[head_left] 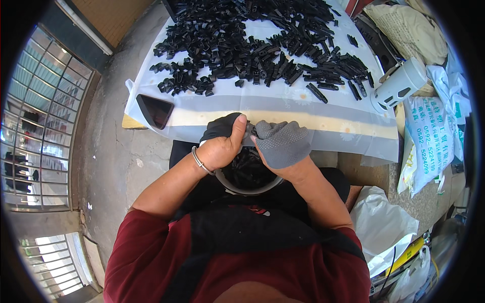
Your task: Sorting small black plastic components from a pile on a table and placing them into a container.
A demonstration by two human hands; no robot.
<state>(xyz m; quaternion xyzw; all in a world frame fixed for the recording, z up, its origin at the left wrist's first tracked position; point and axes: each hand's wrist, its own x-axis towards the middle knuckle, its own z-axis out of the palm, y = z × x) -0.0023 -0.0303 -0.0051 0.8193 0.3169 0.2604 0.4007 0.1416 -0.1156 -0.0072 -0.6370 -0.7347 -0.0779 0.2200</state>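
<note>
My left hand (224, 139), in a dark glove with the thumb bare and a bangle at the wrist, is closed at the table's near edge. Facing it, my right hand (283, 143) wears a grey dotted glove, its fingers curled in. A small black plastic piece (251, 131) shows between the two hands, mostly hidden by the fingers; its exact kind cannot be made out. Just below them, a round tub (237, 191) rests at my lap, with several black pieces (247, 169) inside.
Loose black plastic pieces (227, 50) are heaped across the far part of the cloth-covered table (202, 118). A phone (155, 111) lies at its left edge. To the right stand a white cylindrical container (401, 83), printed plastic bags (429, 136) and a white bag (381, 222).
</note>
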